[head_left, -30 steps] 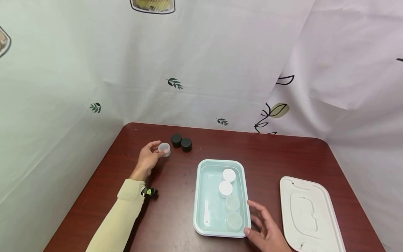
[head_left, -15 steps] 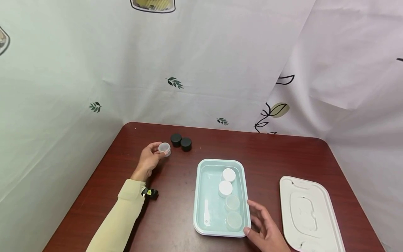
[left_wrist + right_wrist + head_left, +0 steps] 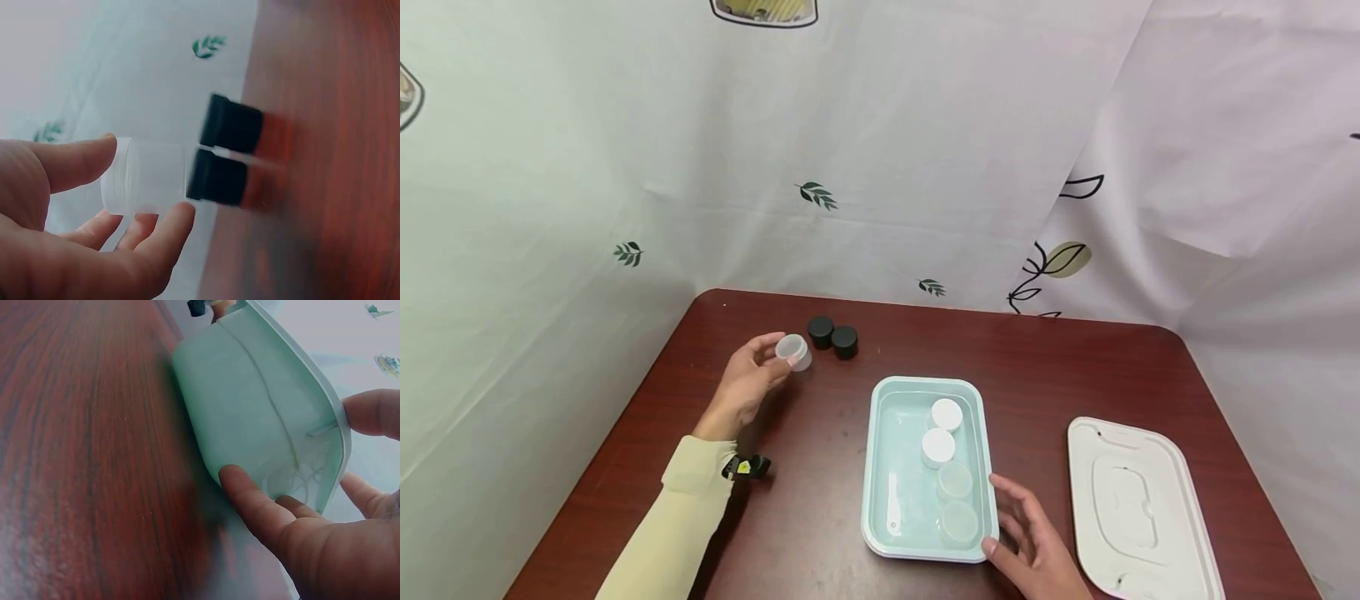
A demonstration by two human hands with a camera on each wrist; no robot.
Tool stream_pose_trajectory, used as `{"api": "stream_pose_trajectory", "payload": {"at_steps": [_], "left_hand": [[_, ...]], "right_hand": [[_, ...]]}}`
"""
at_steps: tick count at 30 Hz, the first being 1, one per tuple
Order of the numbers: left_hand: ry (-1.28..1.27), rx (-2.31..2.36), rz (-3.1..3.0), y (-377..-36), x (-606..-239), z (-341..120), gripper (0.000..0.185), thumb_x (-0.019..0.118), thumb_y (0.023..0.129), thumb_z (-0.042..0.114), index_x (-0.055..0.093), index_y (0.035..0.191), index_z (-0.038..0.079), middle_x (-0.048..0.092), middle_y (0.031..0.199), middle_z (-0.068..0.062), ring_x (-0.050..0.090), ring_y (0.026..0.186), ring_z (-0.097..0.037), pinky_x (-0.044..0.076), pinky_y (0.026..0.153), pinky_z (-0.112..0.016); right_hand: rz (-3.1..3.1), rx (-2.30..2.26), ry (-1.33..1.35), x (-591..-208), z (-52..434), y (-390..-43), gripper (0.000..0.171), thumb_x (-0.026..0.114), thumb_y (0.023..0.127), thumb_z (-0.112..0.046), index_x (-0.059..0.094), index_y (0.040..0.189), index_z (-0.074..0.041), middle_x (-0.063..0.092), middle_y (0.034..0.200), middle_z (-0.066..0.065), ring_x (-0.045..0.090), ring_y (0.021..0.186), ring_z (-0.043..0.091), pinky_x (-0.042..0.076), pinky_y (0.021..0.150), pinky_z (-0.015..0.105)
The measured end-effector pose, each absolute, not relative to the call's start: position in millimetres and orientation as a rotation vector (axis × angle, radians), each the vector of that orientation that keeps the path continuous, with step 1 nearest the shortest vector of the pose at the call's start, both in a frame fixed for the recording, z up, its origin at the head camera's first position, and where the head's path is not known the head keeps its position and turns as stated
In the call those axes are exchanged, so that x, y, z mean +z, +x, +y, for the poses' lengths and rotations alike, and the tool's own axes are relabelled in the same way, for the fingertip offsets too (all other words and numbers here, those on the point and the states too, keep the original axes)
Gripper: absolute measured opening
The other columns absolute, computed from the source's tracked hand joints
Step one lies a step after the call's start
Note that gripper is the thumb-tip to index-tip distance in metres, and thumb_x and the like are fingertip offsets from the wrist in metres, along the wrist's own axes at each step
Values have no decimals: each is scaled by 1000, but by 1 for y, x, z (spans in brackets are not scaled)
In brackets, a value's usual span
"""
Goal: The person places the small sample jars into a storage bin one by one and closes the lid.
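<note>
My left hand (image 3: 752,379) pinches a small translucent screw-top jar (image 3: 793,353) between thumb and fingers, at the table's far left. In the left wrist view the jar (image 3: 156,175) hangs off the table surface, its ridged lid toward the thumb. Two black jars (image 3: 821,332) stand side by side just beyond it. My right hand (image 3: 1033,546) rests against the pale green plastic box (image 3: 868,467), thumb by the near right corner, fingers relaxed along the side. In the right wrist view its fingertips touch the box wall (image 3: 250,412). Inside sit two white-topped jars (image 3: 937,447) and two translucent ones (image 3: 958,522), lined up along the right side.
A white box lid (image 3: 1138,508) lies flat on the dark red wooden table (image 3: 805,500), right of the right hand. White printed sheeting (image 3: 880,150) hangs behind the table and along its sides.
My left hand has raised the translucent jar a little and shifted it slightly right, with the jar now tilted. The right hand and the box stay in place.
</note>
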State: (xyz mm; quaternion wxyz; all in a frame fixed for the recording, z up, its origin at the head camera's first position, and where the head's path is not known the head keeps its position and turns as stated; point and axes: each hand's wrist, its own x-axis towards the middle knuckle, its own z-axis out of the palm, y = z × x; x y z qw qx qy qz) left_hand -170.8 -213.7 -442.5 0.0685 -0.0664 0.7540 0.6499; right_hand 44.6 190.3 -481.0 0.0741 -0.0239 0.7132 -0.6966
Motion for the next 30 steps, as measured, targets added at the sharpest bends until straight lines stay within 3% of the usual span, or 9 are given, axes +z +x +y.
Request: {"api": "stream_pose_trajectory", "payload": {"at_steps": [6, 15, 20, 27, 30], "left_hand": [[-72, 1927, 2241, -159, -424, -200, 61, 69, 101, 6, 43, 157, 5, 51, 147, -22, 61, 119, -19, 59, 100, -31], [194, 1783, 2294, -135, -398, -162, 58, 75, 97, 7, 53, 151, 8, 61, 141, -17, 65, 127, -32, 57, 97, -30], [417, 1651, 2325, -124, -387, -134, 55, 76, 96, 5, 55, 147, 5, 67, 137, -14, 68, 125, -30, 58, 97, -35], [568, 1433, 2394, -117, -385, -103, 52, 75, 97, 8, 57, 146, 7, 68, 137, -8, 64, 131, -27, 59, 103, -42], [579, 1344, 2436, -118, -391, -92, 50, 76, 97, 10, 59, 145, 10, 68, 138, -6, 65, 131, -26, 59, 102, -43]], "right_hand": [[2156, -2063, -51, -483, 191, 44, 69, 70, 96, 4, 39, 156, -6, 52, 148, 15, 65, 124, 6, 61, 92, 28], [2159, -2091, -184, -484, 194, 44, 67, 67, 97, 6, 38, 156, -4, 56, 145, 10, 65, 125, 7, 60, 93, 26], [2171, -2074, -165, -482, 194, 44, 67, 68, 97, 4, 38, 156, -4, 53, 146, 20, 65, 124, 7, 60, 93, 26], [2167, -2081, -213, -484, 195, 44, 66, 67, 98, 5, 37, 157, -3, 56, 145, 14, 65, 125, 8, 60, 93, 25], [2167, -2085, -232, -486, 196, 44, 66, 67, 98, 6, 37, 157, -3, 55, 145, 18, 65, 125, 8, 60, 94, 26]]}}
